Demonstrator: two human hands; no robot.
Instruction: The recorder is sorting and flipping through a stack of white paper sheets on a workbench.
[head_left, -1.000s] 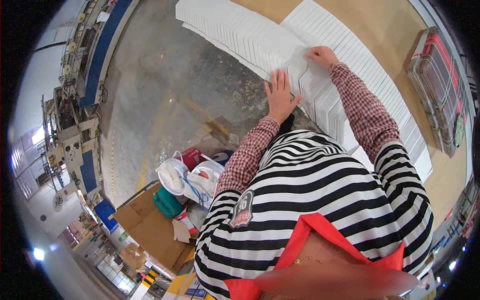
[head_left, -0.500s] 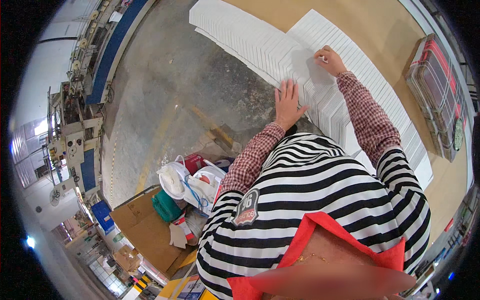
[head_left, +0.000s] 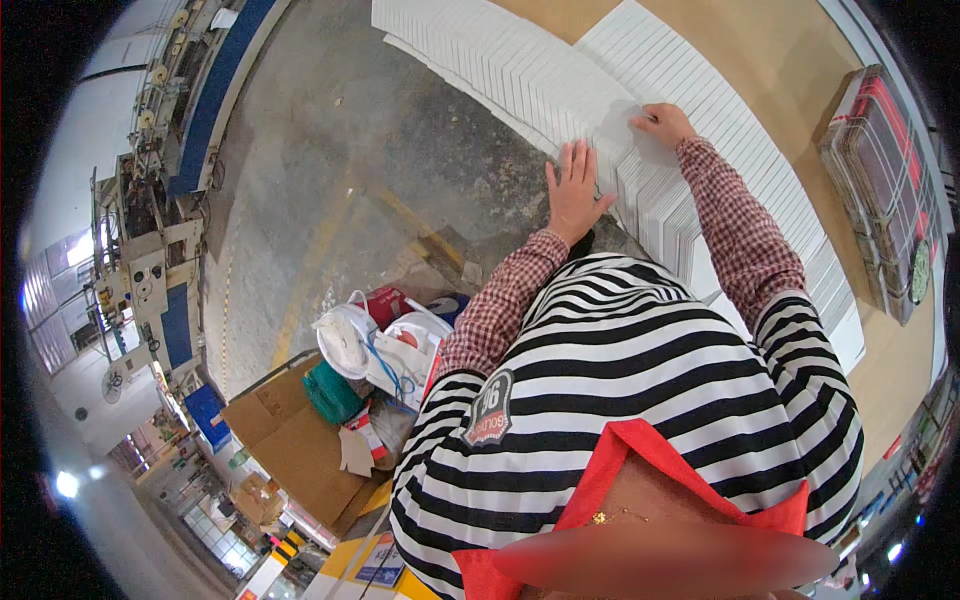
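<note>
Two long rows of overlapping white sheets, fanned like shingles, lie on the brown tabletop (head_left: 740, 35): a near row (head_left: 500, 75) along the edge and a farther row (head_left: 735, 120) beside it. At the near row's edge, my left hand (head_left: 575, 205) is open, its fingers stretched out and resting against the sheets. My right hand (head_left: 665, 125) is over the sheets where the two rows meet, its fingers curled together in a pinch. Whatever is between those fingertips, if anything, is too small to make out.
A bundle with a plaid cover (head_left: 880, 190) lies at the table's far right. Below my left arm, a cardboard box (head_left: 285, 430) stands by a white tub (head_left: 345, 340), a green roll (head_left: 332, 392) and blue-handled scissors (head_left: 405, 383). Machinery (head_left: 150, 260) lines the left.
My right hand's fingers have drawn closer together and lower over the sheets. My left hand has shifted slightly up along the row's edge, still open. The view has shifted a little.
</note>
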